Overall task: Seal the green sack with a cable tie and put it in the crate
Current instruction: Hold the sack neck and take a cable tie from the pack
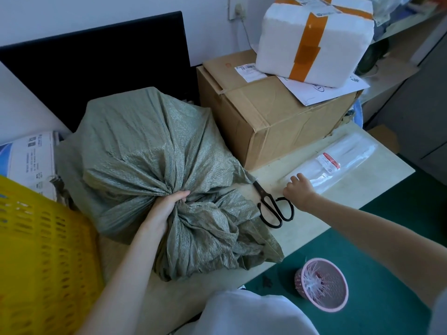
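Under the left hand (167, 209), the green sack (150, 151) neck is gripped bunched (awaiting tying); right hand (298, 189) loosely curled, apparently picking at the cable-tie packet (338, 160).

One view only — the head camera, wide-angle, looking forward and steeply down from the worktop's (302, 228) near edge toward the wall behind. It sits close — both forearms reach in from the bottom, and the floor (391, 238) shows off the right edge.
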A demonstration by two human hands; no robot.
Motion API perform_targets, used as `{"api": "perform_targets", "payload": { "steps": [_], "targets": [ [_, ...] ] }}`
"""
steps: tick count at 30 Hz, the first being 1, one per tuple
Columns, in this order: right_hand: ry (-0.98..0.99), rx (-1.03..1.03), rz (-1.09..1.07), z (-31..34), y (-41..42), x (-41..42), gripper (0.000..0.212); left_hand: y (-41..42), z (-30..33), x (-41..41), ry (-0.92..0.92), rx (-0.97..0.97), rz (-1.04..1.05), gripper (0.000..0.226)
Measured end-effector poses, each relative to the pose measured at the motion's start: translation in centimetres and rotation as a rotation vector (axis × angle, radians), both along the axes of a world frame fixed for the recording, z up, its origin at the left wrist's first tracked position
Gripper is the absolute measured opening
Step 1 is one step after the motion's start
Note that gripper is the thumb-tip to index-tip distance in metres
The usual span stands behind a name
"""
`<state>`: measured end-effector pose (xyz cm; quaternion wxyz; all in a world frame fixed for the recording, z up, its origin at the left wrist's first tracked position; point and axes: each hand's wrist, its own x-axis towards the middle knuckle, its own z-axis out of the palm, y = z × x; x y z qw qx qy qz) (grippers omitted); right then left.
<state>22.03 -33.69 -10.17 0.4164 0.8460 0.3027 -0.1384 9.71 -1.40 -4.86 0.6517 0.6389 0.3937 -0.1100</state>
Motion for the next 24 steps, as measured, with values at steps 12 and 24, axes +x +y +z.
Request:
{"api": "perform_targets", "payload": {
  "steps": [12, 24],
  "targets": [
    [-0.050, 0.043, 0.099, -0.5, -0.5, -0.3, 0.024, -0.2, 0.7, -0.3, -0.010, 0.002, 0.001, 0.023],
    [-0.057, -0.046, 0.089, 0.0, 0.6, -0.1, 0.022, -0.9, 1.7, -0.5, -0.005, 0.021, 0.003, 0.026]
  ]
}}
